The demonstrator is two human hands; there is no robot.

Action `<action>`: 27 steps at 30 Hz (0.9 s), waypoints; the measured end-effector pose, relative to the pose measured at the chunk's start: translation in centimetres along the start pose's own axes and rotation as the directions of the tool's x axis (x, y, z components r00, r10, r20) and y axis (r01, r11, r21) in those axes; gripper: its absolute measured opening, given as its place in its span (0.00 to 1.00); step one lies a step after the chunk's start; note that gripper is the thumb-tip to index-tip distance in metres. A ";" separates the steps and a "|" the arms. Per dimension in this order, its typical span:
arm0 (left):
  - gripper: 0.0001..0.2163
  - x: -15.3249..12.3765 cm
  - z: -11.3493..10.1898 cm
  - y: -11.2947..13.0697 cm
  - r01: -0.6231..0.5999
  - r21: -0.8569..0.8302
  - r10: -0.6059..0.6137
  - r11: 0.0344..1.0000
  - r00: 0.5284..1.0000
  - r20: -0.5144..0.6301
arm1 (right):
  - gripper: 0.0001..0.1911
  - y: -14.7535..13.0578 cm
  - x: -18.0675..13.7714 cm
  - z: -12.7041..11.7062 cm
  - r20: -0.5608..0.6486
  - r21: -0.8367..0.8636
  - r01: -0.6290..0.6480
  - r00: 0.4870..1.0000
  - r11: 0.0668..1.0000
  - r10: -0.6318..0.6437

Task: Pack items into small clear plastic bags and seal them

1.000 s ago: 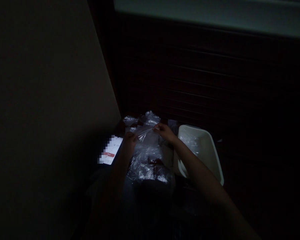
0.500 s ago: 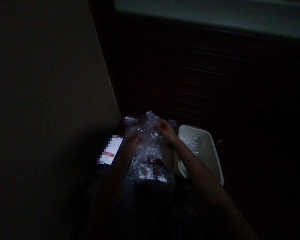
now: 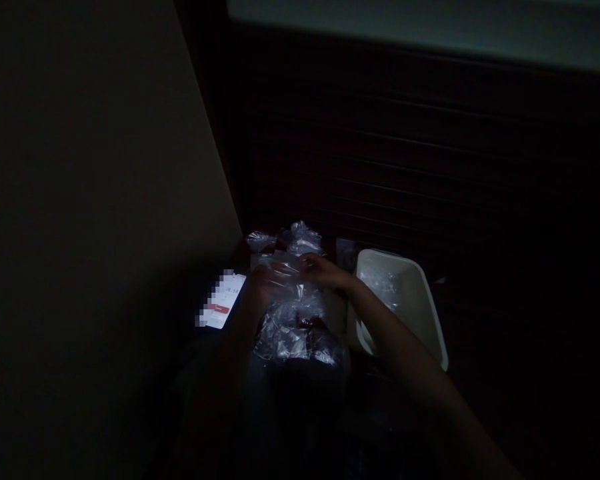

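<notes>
A clear plastic bag (image 3: 287,267) is stretched between my two hands in the dim light. My right hand (image 3: 323,270) is closed on its right edge, fingers pinched. My left hand (image 3: 261,283) is at the bag's left side, partly behind the see-through film; its fingers are dark and hard to make out. Beneath and nearer to me lies a heap of crumpled clear plastic (image 3: 293,337), with a small dark red patch showing in it. More crumpled plastic bags (image 3: 304,239) lie just beyond my hands.
A white plastic bin (image 3: 420,300) with some clear plastic inside stands to the right. A lit phone (image 3: 226,300), partly pixelated, lies on the left. A pale wall (image 3: 105,167) rises at the left, and dark slatted panelling (image 3: 390,160) is at the back.
My right hand has moved down and a little left, bringing its edge of the bag closer to my left hand. The bag is now less spread out and bunched between them.
</notes>
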State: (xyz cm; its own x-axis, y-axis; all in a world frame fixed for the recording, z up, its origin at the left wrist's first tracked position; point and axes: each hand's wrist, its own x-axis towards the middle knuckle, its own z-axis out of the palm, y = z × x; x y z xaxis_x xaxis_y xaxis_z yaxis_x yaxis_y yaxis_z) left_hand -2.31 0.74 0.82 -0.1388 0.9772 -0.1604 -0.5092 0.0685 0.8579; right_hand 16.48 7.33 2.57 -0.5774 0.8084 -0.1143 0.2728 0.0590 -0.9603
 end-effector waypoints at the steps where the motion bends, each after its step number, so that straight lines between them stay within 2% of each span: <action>1: 0.03 0.1 -0.1 -0.3 0.020 -0.051 -0.019 0.999 1.000 0.020 | 0.27 -0.1 -0.1 0.0 -0.021 0.009 -0.004 1.000 1.000 0.005; 4: 0.06 0.1 -0.1 -0.8 0.068 -0.087 -0.060 0.994 0.994 0.091 | 0.31 -0.3 -0.1 -0.1 -0.036 0.042 0.022 0.999 0.999 -0.020; 7: 0.06 -0.1 0.1 -0.9 0.079 -0.023 -0.075 0.997 0.985 0.154 | 0.30 -0.7 -0.2 -0.1 0.048 0.078 0.028 0.998 0.997 -0.032; 10: 0.07 -0.4 0.4 -0.9 0.045 0.066 -0.053 0.997 0.991 0.124 | 0.25 -1.3 -0.3 0.1 0.104 0.071 -0.024 0.994 0.997 0.017; 13: 0.09 -0.4 0.6 -1.0 0.009 0.161 -0.021 0.987 0.997 0.075 | 0.20 -2.0 -0.5 0.2 0.110 0.030 -0.042 0.993 0.999 0.038; 18: 0.11 -0.2 0.6 -1.3 -0.014 0.205 0.008 0.979 0.999 0.031 | 0.20 -2.1 -0.9 -0.1 0.154 -0.061 -0.085 0.984 0.995 0.094; 21: 0.13 -0.3 0.7 -1.1 -0.009 0.215 0.011 0.977 1.000 -0.010 | 0.19 -1.7 -0.9 -0.1 0.205 -0.016 -0.082 0.975 0.997 0.083; 24: 0.11 -0.3 0.8 -0.8 0.018 0.208 -0.009 0.978 0.999 -0.043 | 0.18 -1.6 -0.6 0.0 0.170 0.076 -0.092 0.982 0.993 0.078; 27: 0.09 -0.2 0.9 -0.6 0.076 0.130 -0.075 0.989 0.997 -0.014 | 0.18 -1.7 -0.2 -0.1 0.049 0.148 -0.061 0.997 0.987 0.054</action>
State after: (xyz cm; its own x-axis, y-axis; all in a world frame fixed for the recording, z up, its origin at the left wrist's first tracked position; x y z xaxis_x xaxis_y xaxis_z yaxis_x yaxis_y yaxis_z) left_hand -1.26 0.71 0.79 -0.1124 0.9664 -0.2314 -0.4037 0.1684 0.8993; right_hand 16.21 7.08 4.28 -0.5988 0.7808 -0.1784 0.1902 -0.0777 -0.9787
